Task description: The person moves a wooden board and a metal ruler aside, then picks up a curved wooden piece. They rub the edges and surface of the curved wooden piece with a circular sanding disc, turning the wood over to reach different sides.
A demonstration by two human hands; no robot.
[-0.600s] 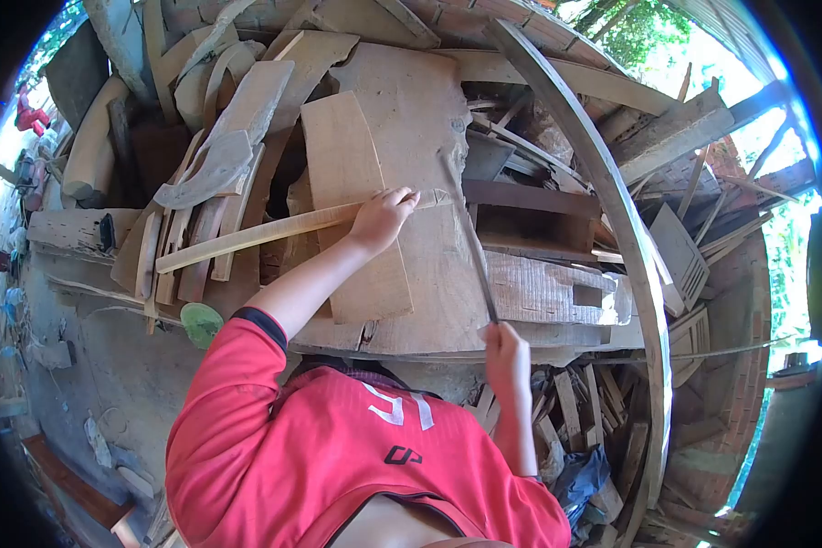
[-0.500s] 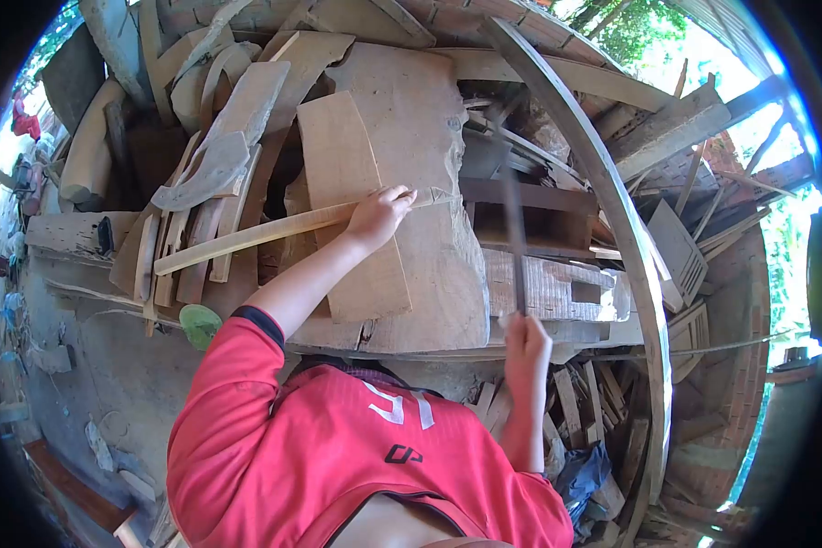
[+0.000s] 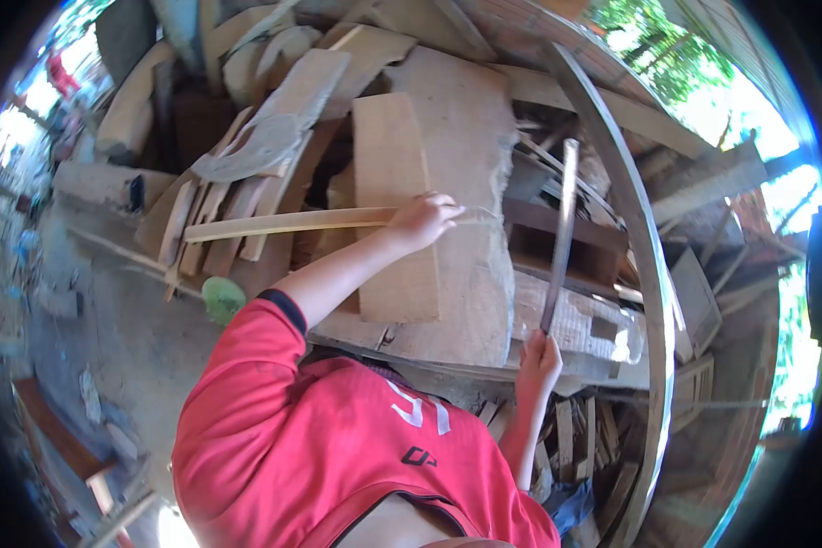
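Observation:
My left hand (image 3: pixel 425 221) is closed around a long, narrow strip of pale wood (image 3: pixel 292 225) near its right end. The strip lies crosswise over a pale board (image 3: pixel 391 155), which rests on a wide, rough-edged wooden slab (image 3: pixel 473 301). The strip's left end reaches over a stack of offcuts. On the right, my right hand (image 3: pixel 539 361) grips the lower end of a long, straight metal blade that looks like a machete (image 3: pixel 564 228). The blade points up and leans slightly right, apart from the strip.
A long curved beam (image 3: pixel 644 247) stands to the right of the blade. A notched block (image 3: pixel 575 315) lies beside the slab. A curved grey wood piece (image 3: pixel 265 151) tops the offcuts at left, and a green round object (image 3: pixel 223 300) sits below them. Scrap wood (image 3: pixel 586 434) lies lower right.
The view has shifted, so the bench appears further right. The blade has swung from leaning left to leaning slightly right. My left hand keeps its hold on the strip.

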